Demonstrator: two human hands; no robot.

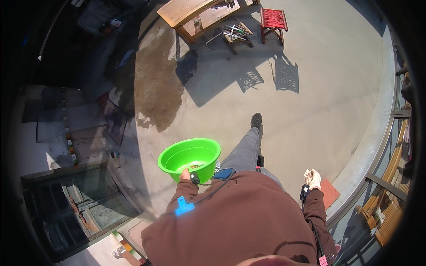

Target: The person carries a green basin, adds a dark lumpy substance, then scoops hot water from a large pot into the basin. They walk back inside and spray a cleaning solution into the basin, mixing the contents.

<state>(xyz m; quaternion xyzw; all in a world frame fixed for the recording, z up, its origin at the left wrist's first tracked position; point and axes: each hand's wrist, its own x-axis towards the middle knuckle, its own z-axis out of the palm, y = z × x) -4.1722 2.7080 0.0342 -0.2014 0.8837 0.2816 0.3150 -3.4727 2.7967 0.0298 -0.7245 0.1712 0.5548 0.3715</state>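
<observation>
A bright green plastic basin (188, 145) is at my left side, tilted a little. My left hand (184, 174) grips its near rim, with part of the fingers hidden by the rim. A few small brownish bits (195, 166) lie on the basin's bottom; their kind is too small to tell. My right hand (313, 178), in a white glove, hangs out to the right, away from the basin. Its fingers are curled, and whatever they may hold is hidden.
Ahead stand a wooden table (186, 12), a low stool (236, 35) with slim tools on it, and a red woven stool (274, 20). A wet patch (159, 84) darkens the concrete. At right runs a curved ledge (375, 146) with window frames; a reddish tile (329, 193) lies nearby.
</observation>
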